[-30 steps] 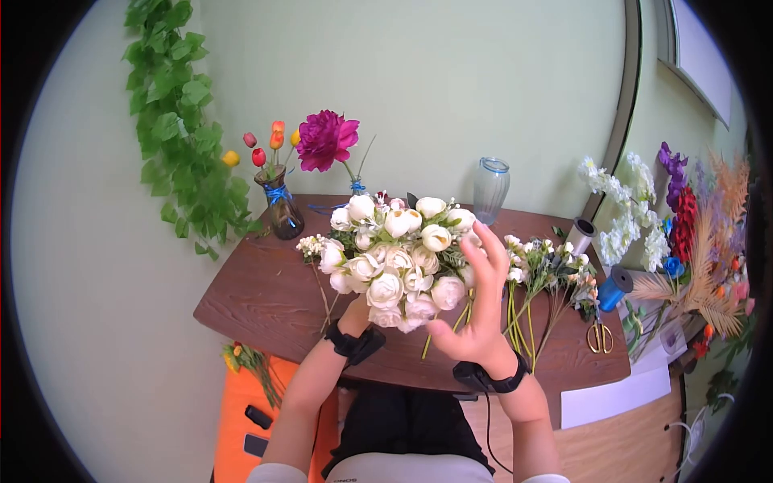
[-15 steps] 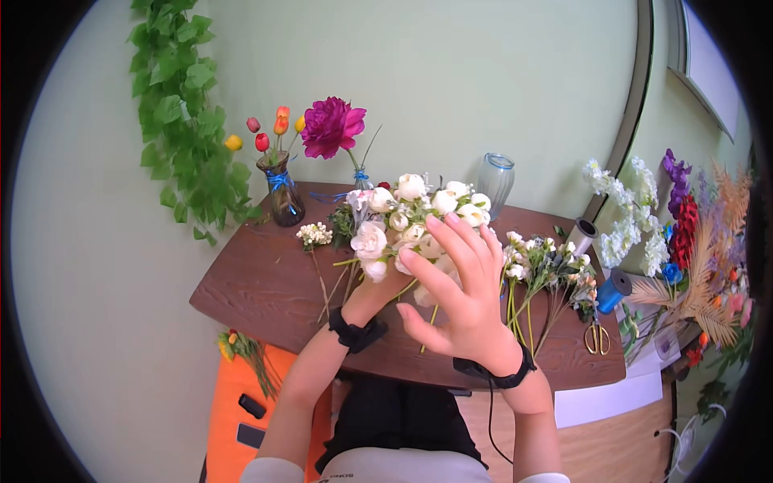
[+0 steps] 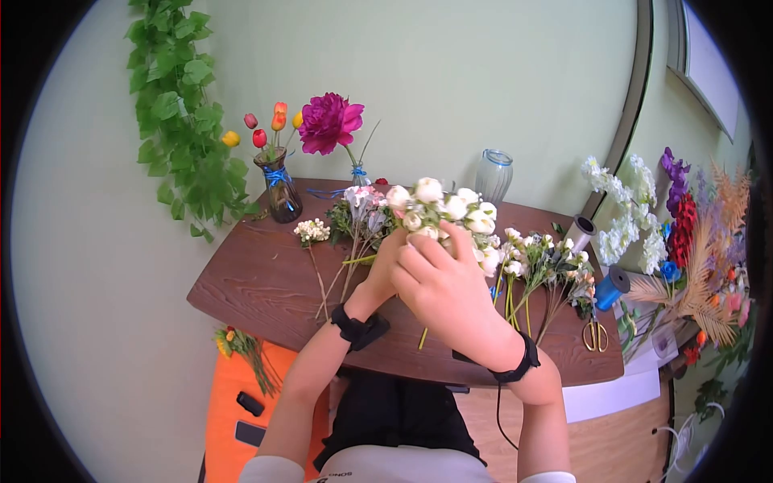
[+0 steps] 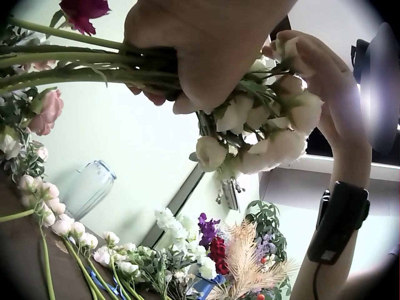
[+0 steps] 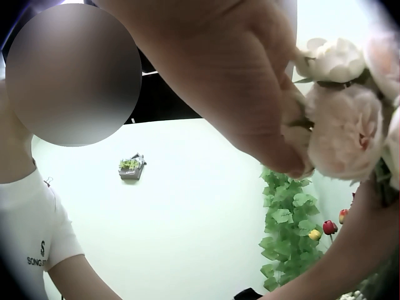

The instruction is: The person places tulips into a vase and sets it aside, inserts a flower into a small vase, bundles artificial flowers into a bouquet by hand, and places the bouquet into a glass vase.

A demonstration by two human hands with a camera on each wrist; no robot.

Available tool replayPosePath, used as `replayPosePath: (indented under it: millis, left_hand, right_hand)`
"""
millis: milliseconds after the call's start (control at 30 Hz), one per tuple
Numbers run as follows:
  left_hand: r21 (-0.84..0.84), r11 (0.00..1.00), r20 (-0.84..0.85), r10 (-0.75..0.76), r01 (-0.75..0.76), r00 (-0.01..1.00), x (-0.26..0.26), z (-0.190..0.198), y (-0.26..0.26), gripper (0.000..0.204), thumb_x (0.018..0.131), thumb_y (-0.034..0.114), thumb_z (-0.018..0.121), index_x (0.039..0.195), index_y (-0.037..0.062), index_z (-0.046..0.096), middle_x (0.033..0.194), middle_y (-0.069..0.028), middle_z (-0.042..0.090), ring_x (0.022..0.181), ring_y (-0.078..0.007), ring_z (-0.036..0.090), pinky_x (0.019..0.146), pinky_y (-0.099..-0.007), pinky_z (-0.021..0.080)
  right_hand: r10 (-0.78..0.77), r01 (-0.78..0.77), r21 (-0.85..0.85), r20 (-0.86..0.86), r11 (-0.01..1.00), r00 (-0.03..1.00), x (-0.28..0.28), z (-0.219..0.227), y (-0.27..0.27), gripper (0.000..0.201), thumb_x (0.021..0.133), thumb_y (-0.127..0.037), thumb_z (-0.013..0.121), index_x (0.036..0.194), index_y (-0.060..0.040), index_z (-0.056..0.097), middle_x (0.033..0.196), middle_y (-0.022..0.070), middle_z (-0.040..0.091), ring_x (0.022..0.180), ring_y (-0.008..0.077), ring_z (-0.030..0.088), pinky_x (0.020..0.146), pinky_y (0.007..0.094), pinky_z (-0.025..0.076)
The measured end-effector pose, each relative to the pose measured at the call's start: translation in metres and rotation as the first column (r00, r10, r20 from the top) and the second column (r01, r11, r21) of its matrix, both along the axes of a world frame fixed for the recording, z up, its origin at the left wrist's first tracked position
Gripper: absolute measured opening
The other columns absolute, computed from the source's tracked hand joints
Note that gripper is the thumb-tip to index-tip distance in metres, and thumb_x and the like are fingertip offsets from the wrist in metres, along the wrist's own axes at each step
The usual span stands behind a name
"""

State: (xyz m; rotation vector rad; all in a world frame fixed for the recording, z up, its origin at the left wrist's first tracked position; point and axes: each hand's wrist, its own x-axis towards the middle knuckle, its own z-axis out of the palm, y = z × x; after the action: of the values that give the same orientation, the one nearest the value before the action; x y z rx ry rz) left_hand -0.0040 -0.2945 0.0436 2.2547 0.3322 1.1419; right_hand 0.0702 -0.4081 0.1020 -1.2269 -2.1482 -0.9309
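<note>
My left hand (image 3: 384,264) grips the green stems (image 4: 69,59) of a bouquet of white, peony-like flowers (image 3: 431,191), just below the blooms. The bouquet is raised over the brown table, its blooms tilted away from the body in the head view. My right hand (image 3: 455,294) reaches across the near side of the blooms with its fingers curled in. In the right wrist view its fingertips pinch at the edge of a pale bloom (image 5: 347,128). Part of the left hand is hidden behind the right one in the head view.
The brown table (image 3: 250,282) bears a dark tulip vase (image 3: 282,197), a magenta flower (image 3: 331,122), a clear glass vase (image 3: 493,177), loose white sprigs (image 3: 312,232) and small white flower stems (image 3: 527,256). Scissors (image 3: 596,336) and a blue ribbon spool (image 3: 612,288) lie at the right edge.
The bouquet has tipped from facing the head camera to leaning away and right. My right hand, earlier spread beside and then over the blooms, has curled its fingers onto them.
</note>
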Motion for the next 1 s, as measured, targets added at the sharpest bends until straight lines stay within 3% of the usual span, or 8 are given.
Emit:
replayPosePath:
  millis: [67,400,533,600,667,733,867,1000]
  left_hand:
    - [-0.216,0.957,0.284,-0.125,0.191,0.95,0.003,-0.005,0.003,0.027,0.078,0.015,0.054,0.103,0.0059,0.052,0.094,-0.0038,0.06,0.083,-0.0204,0.058,0.072,-0.0318,0.047]
    - [-0.111,0.989,0.116,-0.08,0.093,0.99,-0.011,-0.005,0.003,0.033,0.08,0.014,0.052,0.111,0.0052,0.047,0.106,-0.0072,0.055,0.099,-0.0175,0.051,0.083,-0.0306,0.041]
    - [-0.045,0.999,0.072,-0.02,0.023,0.997,-0.012,0.002,0.003,0.034,0.08,0.013,0.053,0.112,0.0051,0.047,0.107,-0.0066,0.055,0.1,-0.0177,0.05,0.085,-0.0307,0.04]
    - [-0.011,1.0,0.049,0.004,-0.004,0.999,-0.022,-0.003,-0.004,0.035,0.079,0.013,0.054,0.113,0.005,0.047,0.107,-0.0064,0.055,0.101,-0.0178,0.05,0.086,-0.0308,0.039]
    - [0.02,0.999,0.027,0.026,-0.026,0.999,-0.024,-0.003,-0.006,0.036,0.079,0.013,0.055,0.113,0.0049,0.047,0.107,-0.0061,0.055,0.102,-0.0179,0.049,0.087,-0.0308,0.038]
    - [0.055,0.997,0.007,0.049,-0.05,0.999,-0.025,-0.002,-0.008,0.036,0.079,0.013,0.055,0.113,0.0049,0.047,0.108,-0.0058,0.055,0.103,-0.018,0.049,0.089,-0.0309,0.037]
    - [0.128,0.987,-0.029,0.105,-0.1,0.994,-0.027,-0.005,-0.017,0.038,0.079,0.013,0.056,0.114,0.0047,0.047,0.109,-0.0052,0.055,0.105,-0.0182,0.048,0.091,-0.031,0.036]
    - [0.207,0.966,-0.057,0.168,-0.153,0.984,-0.022,0.003,-0.016,0.039,0.079,0.013,0.058,0.115,0.0046,0.047,0.109,-0.0046,0.055,0.106,-0.0184,0.047,0.093,-0.0311,0.034]
  right_hand:
    - [0.016,-0.016,-0.025,-0.004,1.0,1.0,-0.001,-0.003,0.0,0.016,0.058,-0.011,0.055,0.072,-0.0044,0.057,0.083,0.0067,0.052,0.092,0.0223,0.049,0.089,0.0448,0.034]
    - [0.349,-0.335,0.102,-0.366,0.937,0.863,0.006,0.016,-0.031,0.029,0.072,-0.019,0.056,0.099,-0.006,0.057,0.109,0.0119,0.051,0.102,0.029,0.048,0.088,0.0441,0.033]
    - [0.355,-0.217,0.28,-0.715,0.935,0.602,0.038,-0.004,-0.02,0.028,0.08,-0.005,0.039,0.102,0.0049,0.053,0.106,0.0176,0.052,0.099,0.0274,0.05,0.086,0.0355,0.037]
    - [0.311,-0.335,0.228,-0.924,0.914,0.221,0.044,-0.016,-0.011,0.031,0.079,-0.002,0.039,0.107,0.0043,0.049,0.109,0.0142,0.051,0.1,0.0211,0.049,0.088,0.0322,0.037]
    - [0.147,-0.491,0.067,-0.981,0.869,0.124,0.052,-0.026,-0.003,0.036,0.077,0.003,0.04,0.113,0.0026,0.045,0.111,0.0112,0.049,0.102,0.017,0.048,0.09,0.0302,0.036]
    - [0.136,-0.574,0.04,-0.983,0.818,0.125,0.057,-0.051,0.015,0.047,0.071,0.004,0.05,0.116,0.0001,0.043,0.116,0.0112,0.046,0.107,0.0193,0.045,0.092,0.0301,0.034]
    - [0.096,-0.532,-0.183,-0.886,0.827,0.454,0.052,-0.05,0.01,0.053,0.064,-0.001,0.062,0.113,-0.0003,0.044,0.118,0.0123,0.045,0.105,0.0241,0.047,0.089,0.0319,0.037]
    - [-0.047,-0.611,-0.028,-0.999,0.791,-0.015,0.052,-0.064,0.017,0.019,0.074,-0.004,0.058,0.093,-0.001,0.054,0.09,0.0119,0.058,0.084,0.0225,0.056,0.075,0.0315,0.044]
